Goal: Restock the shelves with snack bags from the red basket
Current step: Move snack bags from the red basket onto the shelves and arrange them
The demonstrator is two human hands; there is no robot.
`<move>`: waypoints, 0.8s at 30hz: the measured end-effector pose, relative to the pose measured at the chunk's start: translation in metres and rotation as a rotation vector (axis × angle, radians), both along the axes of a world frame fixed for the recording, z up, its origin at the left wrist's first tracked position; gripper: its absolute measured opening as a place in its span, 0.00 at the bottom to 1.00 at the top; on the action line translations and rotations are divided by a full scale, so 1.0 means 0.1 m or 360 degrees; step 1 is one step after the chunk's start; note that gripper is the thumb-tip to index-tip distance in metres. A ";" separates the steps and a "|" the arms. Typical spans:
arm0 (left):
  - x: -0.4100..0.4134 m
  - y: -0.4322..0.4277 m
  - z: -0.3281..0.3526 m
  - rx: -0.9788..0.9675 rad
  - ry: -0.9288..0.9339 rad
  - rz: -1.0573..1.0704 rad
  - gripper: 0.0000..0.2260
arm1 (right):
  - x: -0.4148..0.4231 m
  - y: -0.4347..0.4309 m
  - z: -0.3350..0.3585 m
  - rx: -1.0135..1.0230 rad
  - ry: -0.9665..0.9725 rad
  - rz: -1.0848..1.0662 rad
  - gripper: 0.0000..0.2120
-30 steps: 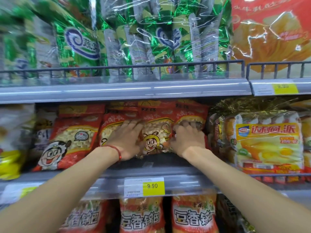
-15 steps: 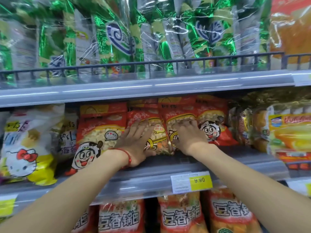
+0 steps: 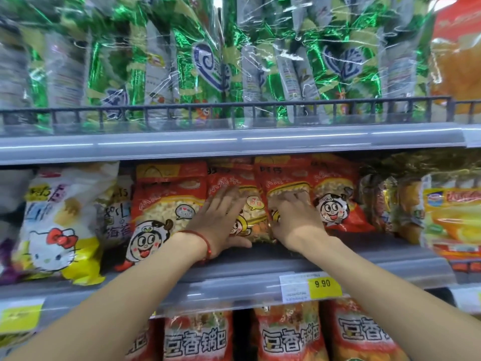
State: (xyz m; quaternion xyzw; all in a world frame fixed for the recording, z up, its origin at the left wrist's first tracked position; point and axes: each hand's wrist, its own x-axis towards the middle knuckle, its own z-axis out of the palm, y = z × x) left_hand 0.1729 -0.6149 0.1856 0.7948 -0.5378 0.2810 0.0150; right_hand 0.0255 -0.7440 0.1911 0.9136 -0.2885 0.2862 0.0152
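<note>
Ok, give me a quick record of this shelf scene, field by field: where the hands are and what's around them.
left hand: flat, fingers straight, on centre red snack bag
right hand: fingers bent onto next red bag, grip unclear
shelf: middle shelf, price tag reads 9.90
left side: white cat-print bag
above: green foil bags
red basket: not in view
</note>
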 end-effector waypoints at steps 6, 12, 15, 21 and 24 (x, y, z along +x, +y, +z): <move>-0.02 0.48 0.06 -0.0330 0.0023 -0.0005 0.28 | 0.20 0.48 0.05 0.0004 -0.0168 0.0407 0.20; 0.06 1.08 -0.04 -0.0155 0.0492 0.0324 0.41 | 0.43 0.70 -0.03 0.0050 0.0177 0.0329 0.35; 0.09 1.15 -0.06 -0.0107 0.0553 0.0314 0.43 | 0.47 0.71 -0.02 0.0078 0.0204 0.0308 0.36; 0.23 1.05 -0.10 -0.0040 0.0547 0.0375 0.43 | 0.50 0.71 -0.06 0.0024 0.0210 0.0267 0.35; 0.32 1.00 -0.07 0.0017 0.0525 0.0369 0.44 | 0.51 0.72 -0.06 0.0003 0.0214 0.0257 0.35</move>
